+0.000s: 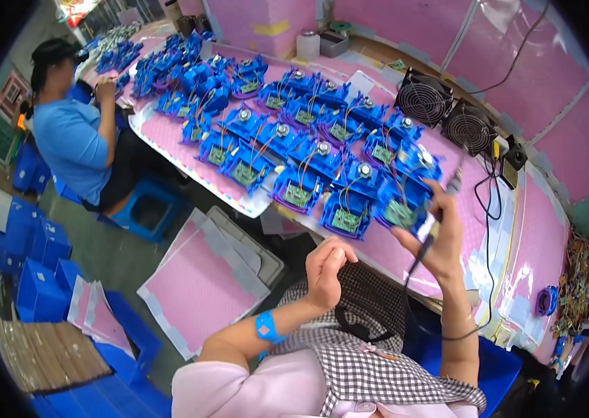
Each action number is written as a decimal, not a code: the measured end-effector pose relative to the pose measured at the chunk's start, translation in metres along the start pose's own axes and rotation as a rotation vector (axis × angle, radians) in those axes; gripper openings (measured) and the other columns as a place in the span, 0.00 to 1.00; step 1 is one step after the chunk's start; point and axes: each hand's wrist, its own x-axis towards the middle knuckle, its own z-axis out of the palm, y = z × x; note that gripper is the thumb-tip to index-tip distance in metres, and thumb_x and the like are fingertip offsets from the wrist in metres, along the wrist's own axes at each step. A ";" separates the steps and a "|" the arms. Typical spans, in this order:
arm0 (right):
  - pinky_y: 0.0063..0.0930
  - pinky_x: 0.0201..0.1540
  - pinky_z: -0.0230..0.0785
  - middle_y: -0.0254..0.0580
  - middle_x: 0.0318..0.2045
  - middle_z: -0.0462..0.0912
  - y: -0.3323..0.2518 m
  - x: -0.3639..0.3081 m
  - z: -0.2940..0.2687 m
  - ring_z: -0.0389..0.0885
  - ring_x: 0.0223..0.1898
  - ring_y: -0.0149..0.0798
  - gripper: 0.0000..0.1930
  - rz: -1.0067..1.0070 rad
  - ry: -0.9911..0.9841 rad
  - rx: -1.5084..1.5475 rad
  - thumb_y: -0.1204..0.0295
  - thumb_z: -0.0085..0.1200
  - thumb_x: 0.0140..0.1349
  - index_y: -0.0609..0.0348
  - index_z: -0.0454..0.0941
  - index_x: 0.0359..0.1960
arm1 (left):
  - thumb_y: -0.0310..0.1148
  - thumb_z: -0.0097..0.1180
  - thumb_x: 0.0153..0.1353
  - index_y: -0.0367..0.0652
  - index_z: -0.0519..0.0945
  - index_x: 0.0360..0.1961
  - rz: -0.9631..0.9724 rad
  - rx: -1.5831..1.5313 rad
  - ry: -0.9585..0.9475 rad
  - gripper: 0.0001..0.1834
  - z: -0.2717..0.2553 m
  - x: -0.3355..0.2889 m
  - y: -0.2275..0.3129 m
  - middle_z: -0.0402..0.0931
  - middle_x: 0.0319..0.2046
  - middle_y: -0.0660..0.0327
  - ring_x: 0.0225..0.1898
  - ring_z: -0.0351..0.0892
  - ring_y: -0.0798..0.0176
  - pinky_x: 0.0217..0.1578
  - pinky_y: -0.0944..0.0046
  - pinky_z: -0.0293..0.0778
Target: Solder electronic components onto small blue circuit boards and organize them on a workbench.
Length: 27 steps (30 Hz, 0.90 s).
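We see a pink-covered table (521, 233), with rows of open blue plastic shells (322, 171) on it. Our right hand (442, 235) is over the table's near side, closed around a thin tool (454, 183) with a black cord (493, 265). The tool is blurry, and our fingers hide its middle. Just beside that hand, on the table, is 1 blurry blue shell (409, 191) with a green circuit board (398, 213); we can't tell if our fingers touch it. Our left hand (327, 272) is curled shut at the table's near edge, and we can't see inside it. At the table's far side are 2 black fans (423, 99). Left of the table sits a person in a blue top (71, 136), whose fingers are too small to make out.
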 end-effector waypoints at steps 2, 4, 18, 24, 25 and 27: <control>0.30 0.38 0.64 0.49 0.45 0.77 0.002 0.044 0.029 0.70 0.33 0.38 0.32 -0.035 -0.014 -0.024 0.62 0.75 0.37 0.58 0.61 0.36 | 0.37 0.43 0.64 0.36 0.75 0.25 -0.143 -0.014 0.019 0.17 -0.009 0.001 0.000 0.67 0.22 0.67 0.23 0.57 0.77 0.25 0.74 0.53; 0.35 0.38 0.66 0.48 0.39 0.76 0.000 0.090 0.063 0.72 0.33 0.43 0.32 -0.027 -0.067 0.049 0.59 0.74 0.38 0.58 0.62 0.37 | 0.38 0.42 0.65 0.35 0.76 0.26 -0.180 -0.040 0.007 0.18 -0.019 -0.002 -0.001 0.64 0.19 0.69 0.21 0.56 0.78 0.23 0.74 0.51; 0.43 0.37 0.69 0.54 0.31 0.77 0.010 0.233 0.254 0.77 0.35 0.54 0.33 -0.057 -0.099 0.089 0.55 0.74 0.37 0.59 0.67 0.39 | 0.34 0.43 0.65 0.33 0.78 0.31 -0.460 -0.154 -0.068 0.16 -0.060 -0.050 -0.006 0.66 0.17 0.68 0.19 0.58 0.77 0.22 0.73 0.54; 0.23 0.39 0.68 0.39 0.35 0.80 -0.046 0.181 0.100 0.76 0.35 0.32 0.16 -0.131 0.087 -0.104 0.64 0.60 0.59 0.63 0.76 0.42 | 0.35 0.45 0.67 0.35 0.80 0.34 -0.231 -0.075 -0.372 0.15 -0.045 -0.030 0.010 0.73 0.21 0.63 0.22 0.69 0.72 0.24 0.69 0.65; 0.20 0.43 0.68 0.45 0.41 0.81 -0.037 0.160 0.078 0.78 0.39 0.30 0.12 -0.118 0.099 -0.061 0.68 0.58 0.61 0.64 0.74 0.39 | 0.35 0.45 0.67 0.35 0.80 0.34 -0.278 -0.095 -0.408 0.15 -0.041 -0.028 0.011 0.74 0.21 0.63 0.21 0.69 0.72 0.24 0.69 0.65; 0.27 0.53 0.69 0.63 0.53 0.74 -0.038 0.111 -0.013 0.78 0.50 0.41 0.11 0.051 0.166 0.192 0.77 0.54 0.62 0.58 0.63 0.27 | 0.34 0.45 0.67 0.35 0.81 0.36 -0.292 -0.146 -0.587 0.15 -0.008 -0.020 0.003 0.76 0.22 0.63 0.23 0.70 0.72 0.25 0.68 0.67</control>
